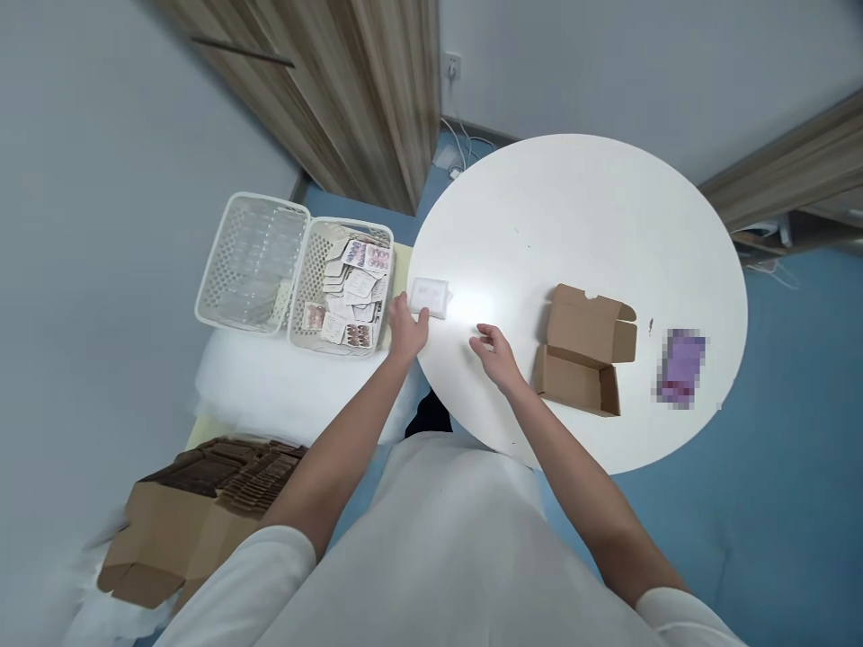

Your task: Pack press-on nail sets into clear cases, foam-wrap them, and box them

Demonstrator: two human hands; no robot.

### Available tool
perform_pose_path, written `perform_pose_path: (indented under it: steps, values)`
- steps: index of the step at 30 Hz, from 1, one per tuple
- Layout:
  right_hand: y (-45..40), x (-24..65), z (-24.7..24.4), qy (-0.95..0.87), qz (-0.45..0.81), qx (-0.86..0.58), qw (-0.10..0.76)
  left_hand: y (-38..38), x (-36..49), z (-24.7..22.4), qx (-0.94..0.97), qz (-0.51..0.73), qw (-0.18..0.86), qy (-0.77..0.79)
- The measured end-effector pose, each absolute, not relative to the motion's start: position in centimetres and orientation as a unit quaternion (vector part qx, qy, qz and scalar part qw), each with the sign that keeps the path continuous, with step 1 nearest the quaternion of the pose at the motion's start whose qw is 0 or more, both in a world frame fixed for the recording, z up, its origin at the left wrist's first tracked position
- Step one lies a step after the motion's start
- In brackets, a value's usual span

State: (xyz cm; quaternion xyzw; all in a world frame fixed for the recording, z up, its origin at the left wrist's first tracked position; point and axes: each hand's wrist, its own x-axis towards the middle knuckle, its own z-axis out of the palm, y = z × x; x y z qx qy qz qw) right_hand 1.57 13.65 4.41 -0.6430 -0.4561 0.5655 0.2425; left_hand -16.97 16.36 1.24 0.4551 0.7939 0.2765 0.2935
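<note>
Head view, table (607,207) as clock: two white perforated baskets (231,235) stand beyond nine. The left hand (408,331), thumb and fingers parted, touches one white packet (431,295) at nine o'clock; I cannot tell whether it grips. The right hand (497,355), loosely spread, hovers at eight. One open cardboard mailer box (585,322) lies at six; one blurred purple item (682,367), at four.

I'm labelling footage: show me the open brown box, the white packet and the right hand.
Open brown box (583,327): head view, inside of its lid.
White packet (430,296): head view, its top face.
Right hand (498,358): head view, its back.
</note>
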Motion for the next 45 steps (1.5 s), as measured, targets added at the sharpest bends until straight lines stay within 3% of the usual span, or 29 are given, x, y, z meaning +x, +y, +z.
perform_pose_path:
  steps: [14,20,26,34,45]
  values:
    - [18.3,-5.7,0.6,-0.44,0.505,-0.687,0.283,17.4,-17.8,0.2,0.471,0.295,0.364,0.747]
    - [16.8,-2.3,4.1,-0.471,0.474,-0.658,0.347,16.2,-15.0,2.4,0.426,0.401,0.421,0.693]
    - [15.2,7.8,9.0,-0.493,0.414,-0.666,0.378,15.3,-6.5,6.8,0.472,0.43,0.478,0.603]
    - [11.2,21.4,9.6,-0.462,0.401,-0.719,0.329,13.3,4.8,9.2,0.623,0.272,0.538,0.499]
    - [5.5,21.4,4.3,-0.537,0.37,-0.73,0.204,7.2,6.0,5.1,0.667,0.161,0.467,0.558]
